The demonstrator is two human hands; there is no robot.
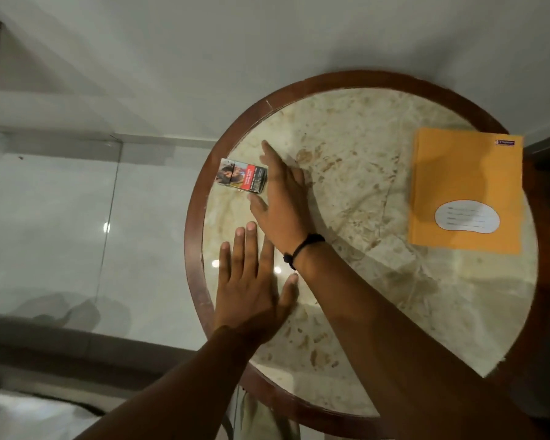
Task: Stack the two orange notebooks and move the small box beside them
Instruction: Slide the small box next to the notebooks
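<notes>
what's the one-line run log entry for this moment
right hand: open, reaching small printed box | left hand: open, flat | orange notebook: table's right side

A: How is the scene lit?

B: Dimly and warmly, from overhead. Small bright spots of glare sit on the glossy floor (107,227) and on the polished worktop (362,173).

A: Any shadows?

B: Soft ones: a hand-shaped shadow darkens the orange notebook (465,192), and forearm shadows cross the stone.

A: Is it sharp?

B: Slightly soft, with wide-angle bending and blur near the edges.
</notes>
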